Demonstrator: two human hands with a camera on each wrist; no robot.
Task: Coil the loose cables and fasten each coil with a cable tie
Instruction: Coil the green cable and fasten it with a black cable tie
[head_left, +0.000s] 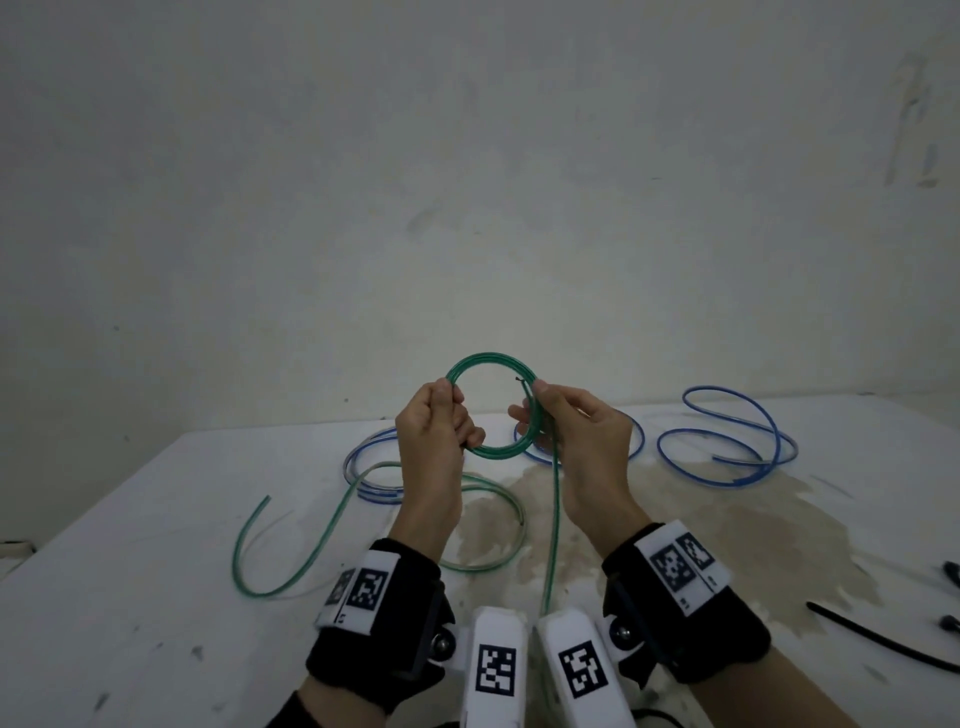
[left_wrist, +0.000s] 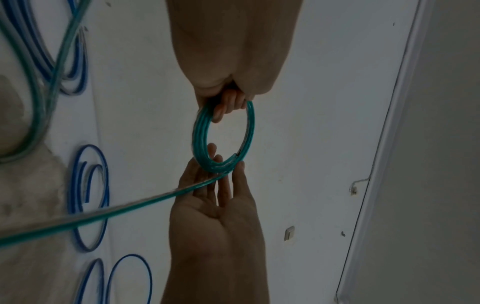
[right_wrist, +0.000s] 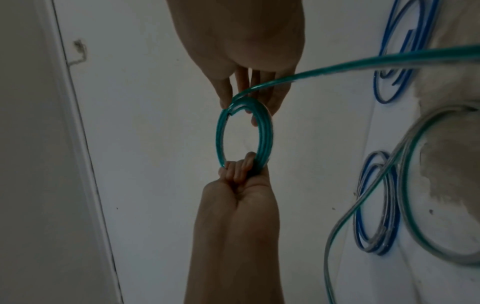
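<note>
Both hands up over the counter (head_left: 130, 613), working the green cable (head_left: 555, 519). Green coil (head_left: 491, 410) is held upright between them, several turns stacked, roughly round.

Left hand (head_left: 434, 441) at the coil's 9 o'clock: grip clamped on it, fingers (left_wrist: 228, 102) curled through the ring, thumb on the outer side.

Right hand (head_left: 587, 441) at 3 o'clock: grip pinched on the coil, thumb at the top edge, fingers (right_wrist: 255, 86) fairly straight behind the turns. Cut end of the cable pokes into the ring near 1 o'clock, just beside my right thumb.

Uncoiled tail leaves the coil at the right grip and drops toward 6 o'clock between the wrists. The rest of the green cable lies on the counter in a wide loose loop at 7 o'clock from the coil, free end at far left.

Blue cable (head_left: 727, 441) lies loose on the counter at 3 o'clock, well apart from the hands. More blue loops (head_left: 363, 467) sit under and behind the hands, 8 to 4 o'clock.

Black cable ties (head_left: 883, 639) at the right edge, about 4 o'clock, untouched. Brownish stain on the counter under the right forearm.
</note>
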